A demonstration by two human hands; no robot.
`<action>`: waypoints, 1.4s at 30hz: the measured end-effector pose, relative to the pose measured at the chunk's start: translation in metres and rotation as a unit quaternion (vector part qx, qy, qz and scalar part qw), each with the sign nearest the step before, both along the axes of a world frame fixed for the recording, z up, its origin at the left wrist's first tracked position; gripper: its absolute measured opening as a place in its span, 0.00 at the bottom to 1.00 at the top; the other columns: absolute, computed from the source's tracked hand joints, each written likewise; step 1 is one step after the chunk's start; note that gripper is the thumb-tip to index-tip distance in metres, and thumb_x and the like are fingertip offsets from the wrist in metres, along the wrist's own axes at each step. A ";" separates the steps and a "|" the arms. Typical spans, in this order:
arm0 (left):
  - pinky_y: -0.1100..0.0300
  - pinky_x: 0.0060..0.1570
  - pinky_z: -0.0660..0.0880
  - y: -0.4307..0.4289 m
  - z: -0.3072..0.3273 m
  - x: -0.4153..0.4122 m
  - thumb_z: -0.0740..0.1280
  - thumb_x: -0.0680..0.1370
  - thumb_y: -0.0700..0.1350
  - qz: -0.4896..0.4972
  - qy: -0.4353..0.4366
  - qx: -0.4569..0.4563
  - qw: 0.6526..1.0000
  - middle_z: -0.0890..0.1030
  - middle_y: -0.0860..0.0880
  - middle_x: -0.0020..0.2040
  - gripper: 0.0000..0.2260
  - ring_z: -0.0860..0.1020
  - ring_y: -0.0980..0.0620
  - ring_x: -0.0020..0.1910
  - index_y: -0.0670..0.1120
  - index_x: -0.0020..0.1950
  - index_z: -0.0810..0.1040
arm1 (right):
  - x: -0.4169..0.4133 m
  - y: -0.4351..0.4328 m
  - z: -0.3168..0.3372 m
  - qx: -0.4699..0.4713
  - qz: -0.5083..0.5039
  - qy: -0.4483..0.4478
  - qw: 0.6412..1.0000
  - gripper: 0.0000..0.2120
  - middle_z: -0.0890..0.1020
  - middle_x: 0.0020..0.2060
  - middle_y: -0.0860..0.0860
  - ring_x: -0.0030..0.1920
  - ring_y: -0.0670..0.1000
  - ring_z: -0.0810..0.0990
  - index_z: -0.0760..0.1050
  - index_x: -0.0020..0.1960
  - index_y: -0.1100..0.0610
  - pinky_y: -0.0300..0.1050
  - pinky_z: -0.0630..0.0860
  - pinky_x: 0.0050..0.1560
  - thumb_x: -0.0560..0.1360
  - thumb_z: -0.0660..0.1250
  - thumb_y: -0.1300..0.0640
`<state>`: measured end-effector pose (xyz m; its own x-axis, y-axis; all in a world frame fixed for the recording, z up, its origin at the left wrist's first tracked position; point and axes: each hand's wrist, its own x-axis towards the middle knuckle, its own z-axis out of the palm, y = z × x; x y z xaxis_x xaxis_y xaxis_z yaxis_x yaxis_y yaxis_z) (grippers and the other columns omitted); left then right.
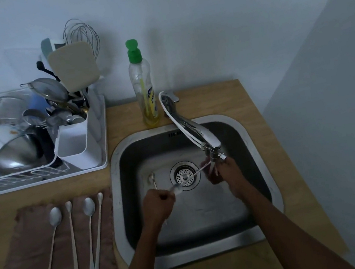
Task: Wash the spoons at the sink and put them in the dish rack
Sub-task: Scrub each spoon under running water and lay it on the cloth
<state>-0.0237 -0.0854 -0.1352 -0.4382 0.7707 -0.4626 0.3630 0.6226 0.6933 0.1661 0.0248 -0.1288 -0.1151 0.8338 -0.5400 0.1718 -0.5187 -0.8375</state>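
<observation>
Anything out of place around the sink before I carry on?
Nothing spilled or damaged. One loose spoon lies on the sink floor left of the drain, apart from the held spoon between the left hand and right hand; easily overlooked.

A plain pale back wall [199, 14] meets a side wall [338, 85] at right, above a wooden surface [232, 102]; dim light.

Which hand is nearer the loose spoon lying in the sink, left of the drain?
Left. The left hand sits just in front of the loose spoon, gripping another spoon; the right hand is across the drain, under the faucet.
</observation>
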 end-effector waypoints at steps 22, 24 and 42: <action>0.66 0.32 0.77 -0.014 -0.003 0.065 0.72 0.75 0.38 0.028 -0.186 -0.078 0.979 0.84 0.45 0.38 0.03 0.78 0.55 0.29 0.40 0.43 0.86 | 0.003 -0.012 0.003 0.018 0.020 0.015 1.000 0.16 0.87 0.44 0.56 0.42 0.54 0.84 0.83 0.51 0.56 0.51 0.80 0.44 0.84 0.57 0.53; 0.67 0.30 0.76 -0.003 0.000 0.068 0.72 0.75 0.39 0.033 -0.186 -0.057 0.980 0.84 0.46 0.39 0.04 0.77 0.55 0.30 0.40 0.46 0.85 | 0.000 -0.022 -0.001 0.026 0.081 -0.008 0.996 0.14 0.87 0.46 0.54 0.46 0.52 0.85 0.81 0.54 0.56 0.47 0.80 0.47 0.84 0.57 0.53; 0.59 0.37 0.80 0.101 0.035 0.023 0.67 0.79 0.37 0.039 -0.246 0.138 0.959 0.83 0.38 0.42 0.06 0.81 0.54 0.31 0.35 0.47 0.80 | 0.012 -0.016 -0.010 0.096 0.334 -0.175 0.921 0.15 0.84 0.36 0.47 0.34 0.39 0.81 0.78 0.50 0.55 0.40 0.79 0.42 0.83 0.57 0.47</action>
<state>-0.0003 0.0154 -0.1000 -0.2801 0.8672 -0.4117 -0.0900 0.4032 0.9107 0.1783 0.0088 -0.1391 -0.4832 0.7240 -0.4923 0.6767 -0.0479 -0.7347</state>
